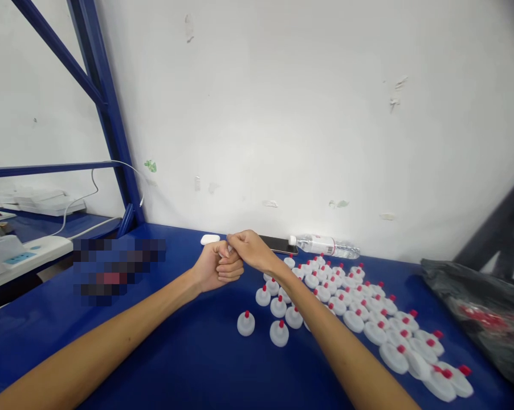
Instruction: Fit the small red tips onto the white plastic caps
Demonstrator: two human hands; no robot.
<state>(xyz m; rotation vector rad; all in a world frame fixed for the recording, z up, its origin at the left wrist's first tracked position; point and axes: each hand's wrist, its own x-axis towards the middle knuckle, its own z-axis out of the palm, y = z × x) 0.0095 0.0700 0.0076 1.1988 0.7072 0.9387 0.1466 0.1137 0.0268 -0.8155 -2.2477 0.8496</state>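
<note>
Both hands meet above the back part of the blue table. My left hand is closed, its fingers curled inward around something I cannot make out. Against its top, the fingers of my right hand are pinched together, and what they grip is hidden. Several round white caps with red tips stand on the table to the right, partly behind my right forearm. The nearest ones are a cap standing apart on the left and another cap beside it.
Behind the hands lie a white case, a dark phone and a clear plastic bottle along the wall. A dark plastic bag with red pieces is at right. A power strip sits far left, near a blue metal frame.
</note>
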